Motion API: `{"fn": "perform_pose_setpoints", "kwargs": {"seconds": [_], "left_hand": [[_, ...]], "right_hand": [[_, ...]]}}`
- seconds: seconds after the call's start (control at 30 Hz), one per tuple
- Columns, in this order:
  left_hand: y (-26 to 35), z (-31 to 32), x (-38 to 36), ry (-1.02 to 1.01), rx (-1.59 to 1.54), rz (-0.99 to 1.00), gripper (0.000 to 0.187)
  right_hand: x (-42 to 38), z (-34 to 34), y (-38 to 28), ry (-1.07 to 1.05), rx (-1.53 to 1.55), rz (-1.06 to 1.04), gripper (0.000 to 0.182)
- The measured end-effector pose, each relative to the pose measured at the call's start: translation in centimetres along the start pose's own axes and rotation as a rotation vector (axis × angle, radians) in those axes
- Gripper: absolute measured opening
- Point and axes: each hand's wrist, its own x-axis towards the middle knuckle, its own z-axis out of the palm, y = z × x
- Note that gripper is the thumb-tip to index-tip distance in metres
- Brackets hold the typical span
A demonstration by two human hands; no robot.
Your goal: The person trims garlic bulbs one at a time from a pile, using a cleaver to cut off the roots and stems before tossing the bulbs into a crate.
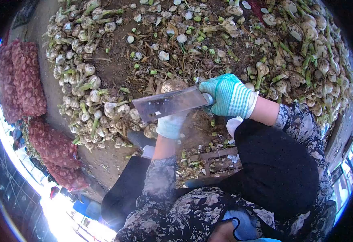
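My right hand (227, 96), in a green and white knit glove, is wrapped round the handle of a wide cleaver (170, 103). The blade points left and crosses over my left hand (171, 124), which wears a pale glove and is partly hidden beneath it. Just beyond the blade, a garlic bulb (173, 85) shows above my left hand. The blade hides the left fingers and what they hold, if anything.
Garlic bulbs with stalks (89, 97) lie heaped on the left, and another heap (305, 60) is on the right. Cut stems and peel litter the soil between. Red net sacks of garlic (53, 143) stand at the far left. My knees flank the work area.
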Motion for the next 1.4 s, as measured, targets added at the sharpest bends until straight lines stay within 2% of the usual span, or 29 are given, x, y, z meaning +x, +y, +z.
{"fn": "perform_pose_setpoints", "kwargs": {"seconds": [0.07, 0.13, 0.23, 0.33, 0.43, 0.47, 0.5, 0.53, 0.57, 0.6, 0.63, 0.7, 0.73, 0.77, 0.8, 0.83, 0.9, 0.97, 1.07, 1.13, 1.17, 1.23, 1.27, 1.3, 1.33, 1.4], "left_hand": [[-0.9, -0.8, 0.0, 0.006, -0.203, -0.036, 0.054], [-0.3, -0.7, -0.3, 0.011, -0.195, -0.062, 0.059], [0.5, -0.8, -0.8, -0.009, 0.037, -0.059, 0.062], [0.1, -0.7, -0.8, -0.033, 0.081, -0.021, 0.065], [0.3, -0.6, -1.4, -0.040, 0.059, 0.001, 0.060], [0.9, -1.0, -0.8, -0.093, -0.001, 0.006, 0.055], [2.6, 0.3, -1.1, -0.180, -0.327, -0.040, 0.045], [4.2, 1.6, -1.4, -0.255, -0.695, -0.121, 0.041], [5.9, 2.9, -1.7, -0.312, -1.006, -0.224, 0.044], [6.7, 3.3, -1.2, -0.249, -0.889, -0.189, 0.043], [7.5, 3.6, -0.6, -0.187, -0.766, -0.155, 0.041], [8.4, 4.8, 1.3, -0.088, -0.530, -0.098, 0.039], [8.5, 5.6, 2.4, -0.043, -0.415, -0.084, 0.038], [8.3, 6.1, 3.2, 0.003, -0.296, -0.085, 0.037], [7.9, 6.1, 4.7, 0.019, -0.377, -0.041, 0.034], [8.0, 6.1, 5.4, 0.025, -0.584, -0.177, 0.028], [7.0, 5.1, 8.2, 0.195, -0.729, -0.014, 0.024], [8.2, 6.2, 8.0, 0.260, -0.832, -0.009, 0.021], [8.5, 6.4, 7.9, 0.348, -0.912, 0.002, 0.019], [9.0, 6.4, 7.8, 0.458, -0.987, -0.056, 0.020], [9.0, 6.5, 7.5, 0.437, -1.049, -0.105, 0.024], [9.4, 7.8, 6.4, 0.397, -1.173, -0.188, 0.033], [8.6, 8.9, 5.8, 0.046, -0.957, 0.019, 0.051], [8.5, 9.5, 4.7, -0.083, -0.765, 0.159, 0.053], [8.2, 10.5, 3.6, -0.080, -0.536, 0.300, 0.055], [6.6, 11.1, 2.3, 0.120, 0.045, 0.535, 0.060]], "right_hand": [[-0.1, -0.6, -0.5, -0.068, -0.018, -0.011, 0.024], [-0.2, -0.5, -0.8, -0.102, -0.053, 0.002, 0.021], [-0.5, 0.4, 0.1, 0.088, 0.000, -0.044, 0.019], [-0.5, 1.3, 0.8, 0.198, 0.058, -0.094, 0.017], [-0.6, 1.1, 1.1, 0.191, 0.038, -0.126, 0.017], [-0.7, 0.7, 1.4, 0.112, 0.013, -0.049, 0.017], [-0.3, 0.3, 2.4, 0.011, -0.064, 0.169, 0.020], [0.5, 1.4, 6.4, 0.082, -0.024, 0.333, 0.025], [0.4, 0.4, 8.6, 0.096, 0.052, 0.590, 0.025], [-0.1, 0.7, 9.5, 0.280, -0.002, 0.589, 0.026], [0.2, 0.4, 8.9, 0.377, 0.093, 0.549, 0.024], [0.9, 0.6, 7.2, 0.567, 0.582, 0.283, 0.029], [1.2, 0.7, 6.7, 0.503, 0.643, 0.313, 0.026], [1.4, 1.6, 5.7, 0.497, 0.874, 0.325, 0.023], [1.4, 2.6, 4.6, 0.415, 1.037, 0.198, 0.020], [1.0, 2.7, 2.6, 0.369, 1.064, 0.155, 0.019], [1.0, 3.7, 0.2, 0.274, 1.101, 0.144, 0.021], [2.1, 6.0, 0.5, 0.449, 0.998, 0.116, 0.021], [3.7, 7.6, 1.2, 0.403, 0.973, 0.310, 0.024], [4.3, 7.7, 1.4, 0.420, 0.928, 0.323, 0.024], [4.4, 7.9, 1.5, 0.423, 0.906, 0.330, 0.025], [4.1, 9.7, 2.9, 0.258, 0.868, 0.449, 0.024], [3.9, 10.8, 4.0, 0.207, 0.802, 0.516, 0.024], [3.3, 12.1, 5.1, 0.168, 0.759, 0.505, 0.023], [2.7, 12.5, 5.9, 0.158, 0.777, 0.462, 0.023], [1.8, 12.5, 7.3, 0.171, 0.905, 0.413, 0.023]]}}
